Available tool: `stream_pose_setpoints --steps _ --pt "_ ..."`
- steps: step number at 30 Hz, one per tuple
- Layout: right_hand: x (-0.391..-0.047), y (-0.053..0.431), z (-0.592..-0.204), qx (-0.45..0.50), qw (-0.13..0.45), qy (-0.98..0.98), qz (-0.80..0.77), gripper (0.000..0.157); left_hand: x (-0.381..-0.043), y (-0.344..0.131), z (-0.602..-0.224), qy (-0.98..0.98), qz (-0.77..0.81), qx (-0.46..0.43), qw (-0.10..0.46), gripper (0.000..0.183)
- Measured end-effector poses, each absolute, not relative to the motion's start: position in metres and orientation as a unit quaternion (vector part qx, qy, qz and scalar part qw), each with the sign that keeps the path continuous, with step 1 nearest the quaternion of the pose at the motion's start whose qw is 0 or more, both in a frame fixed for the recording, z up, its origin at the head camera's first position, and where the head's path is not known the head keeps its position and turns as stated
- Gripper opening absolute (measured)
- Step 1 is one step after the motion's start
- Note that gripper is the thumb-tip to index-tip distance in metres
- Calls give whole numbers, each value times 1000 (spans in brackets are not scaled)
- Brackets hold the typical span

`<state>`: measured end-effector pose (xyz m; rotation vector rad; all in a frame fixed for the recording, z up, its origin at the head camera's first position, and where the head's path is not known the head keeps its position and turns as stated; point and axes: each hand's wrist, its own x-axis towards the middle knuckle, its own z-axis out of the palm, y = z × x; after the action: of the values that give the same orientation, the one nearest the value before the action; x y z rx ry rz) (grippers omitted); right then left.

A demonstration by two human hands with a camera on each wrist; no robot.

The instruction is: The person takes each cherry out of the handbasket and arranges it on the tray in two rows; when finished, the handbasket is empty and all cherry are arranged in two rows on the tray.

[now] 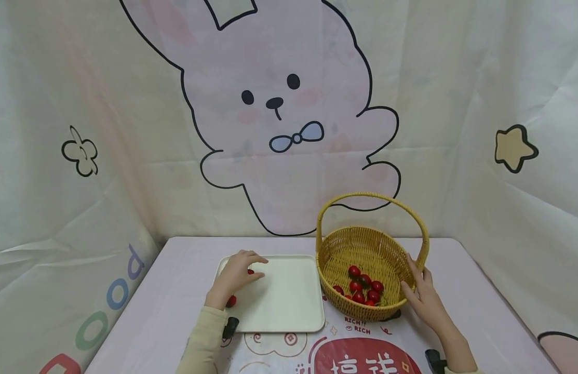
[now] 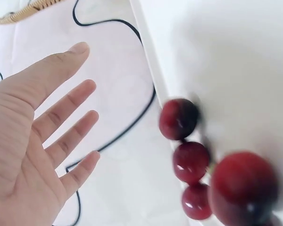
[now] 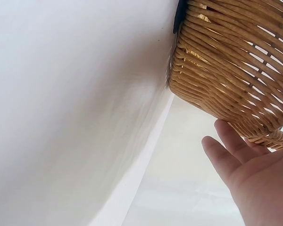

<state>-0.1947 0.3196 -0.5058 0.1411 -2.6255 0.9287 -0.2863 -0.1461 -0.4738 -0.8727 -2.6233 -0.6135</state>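
Cherries (image 2: 191, 161) near parted, empty left fingers (image 2: 68, 106); basket wall (image 1: 340, 244) between right fingers (image 3: 233, 143) and thumb (image 1: 410, 294).

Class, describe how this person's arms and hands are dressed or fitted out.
The left hand and right hand show no gloves or rings. A pale cream-yellow sleeve covers the left forearm; only a sliver of the right sleeve shows. A small black device sits near each wrist; no cables are visible.
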Motion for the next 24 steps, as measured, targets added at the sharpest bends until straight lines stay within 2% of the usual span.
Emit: stream_pose_setpoints --steps 6,24 --pt "-194 319 -505 52 176 -926 329 71 -282 -123 -464 -900 -216 -346 153 28" --pt "-195 320 -505 44 165 -928 330 71 -278 -45 -453 -875 -196 -436 76 26"
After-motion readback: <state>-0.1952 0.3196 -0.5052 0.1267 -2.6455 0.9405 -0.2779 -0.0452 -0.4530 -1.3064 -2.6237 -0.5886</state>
